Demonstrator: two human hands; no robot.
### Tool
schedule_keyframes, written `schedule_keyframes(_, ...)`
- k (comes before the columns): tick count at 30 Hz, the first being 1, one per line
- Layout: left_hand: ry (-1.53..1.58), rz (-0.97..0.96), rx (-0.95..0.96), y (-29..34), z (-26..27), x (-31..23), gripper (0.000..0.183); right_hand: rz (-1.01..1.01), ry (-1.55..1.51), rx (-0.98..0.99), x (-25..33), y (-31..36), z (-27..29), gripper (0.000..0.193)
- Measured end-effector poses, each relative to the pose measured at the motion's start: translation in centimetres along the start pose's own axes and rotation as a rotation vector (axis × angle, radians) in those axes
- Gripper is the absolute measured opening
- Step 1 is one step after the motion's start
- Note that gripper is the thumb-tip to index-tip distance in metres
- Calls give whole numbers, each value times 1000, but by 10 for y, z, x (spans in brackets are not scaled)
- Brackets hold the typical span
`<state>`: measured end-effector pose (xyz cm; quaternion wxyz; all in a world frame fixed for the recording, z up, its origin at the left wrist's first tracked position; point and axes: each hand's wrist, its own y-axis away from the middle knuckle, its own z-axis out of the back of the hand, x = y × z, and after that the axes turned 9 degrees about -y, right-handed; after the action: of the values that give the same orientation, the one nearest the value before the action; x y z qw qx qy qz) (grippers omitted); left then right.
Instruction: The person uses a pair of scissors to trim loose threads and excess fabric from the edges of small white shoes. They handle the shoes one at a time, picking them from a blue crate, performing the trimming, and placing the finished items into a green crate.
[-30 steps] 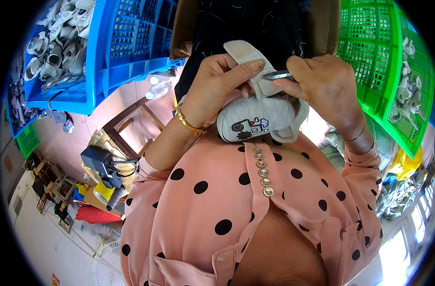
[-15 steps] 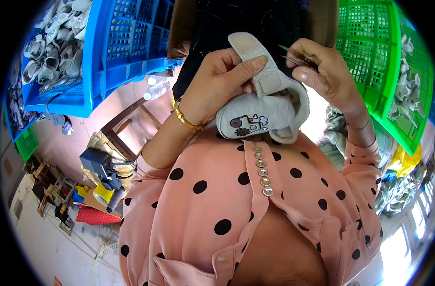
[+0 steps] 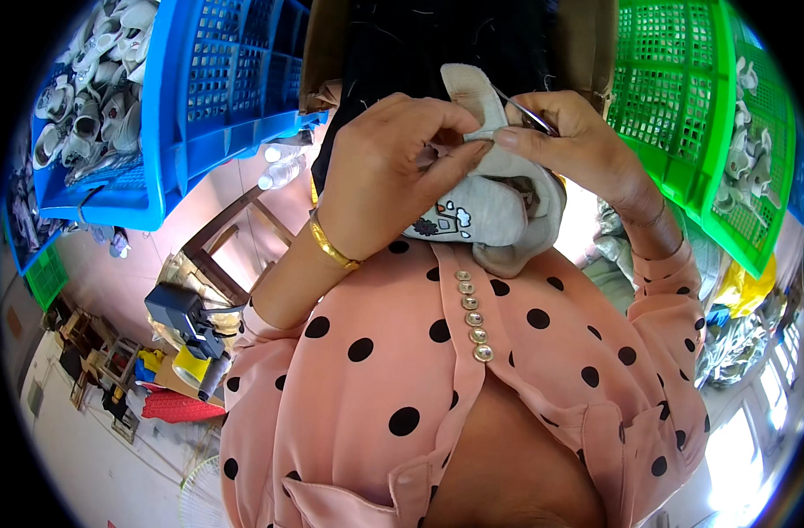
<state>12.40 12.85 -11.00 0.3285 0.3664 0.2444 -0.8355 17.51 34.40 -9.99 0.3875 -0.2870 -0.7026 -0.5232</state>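
A small pale grey child's shoe (image 3: 507,220) with a printed vehicle picture lies against my front, its strap (image 3: 472,92) raised. My left hand (image 3: 389,167) has thumb and forefinger pinched together at the strap's edge; whether a thread is also between them is too small to see. My right hand (image 3: 578,145) is closed round a pair of metal thread snips (image 3: 536,117), partly hidden by the fingers. Its thumb presses on the strap beside my left fingertips.
Blue crates (image 3: 160,132) at the left and green crates (image 3: 719,158) at the right hold many similar shoes. A wooden stool frame (image 3: 234,238), plastic bottles (image 3: 281,167) and a black device (image 3: 180,308) stand at the left. A yellow bag (image 3: 748,286) lies at the right.
My right hand has moved left onto the strap, bringing the snips against the shoe. My left hand has shifted its grip to a fingertip pinch and now covers part of the picture.
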Motion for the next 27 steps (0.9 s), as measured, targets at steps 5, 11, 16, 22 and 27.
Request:
schedule_keyframes(5,-95,-163,-52,1,-6,6,18,-10,20,-55,9,2,-9,35)
schedule_keyframes(11,-639,42,-173,-5,14,58,20,-51,-52,-86,10,6,-6,36)
schedule_keyframes(16,337,328,124,-3,9,40,26,-59,-35,-30,10,0,-2,36)
schedule_keyframes(22,818,567,369,-6,-6,19,20,21,167,-93,11,-3,2,31)
schedule_keyframes(27,911,689,347,-4,6,22,14,268,363,-295,1,5,1,28)
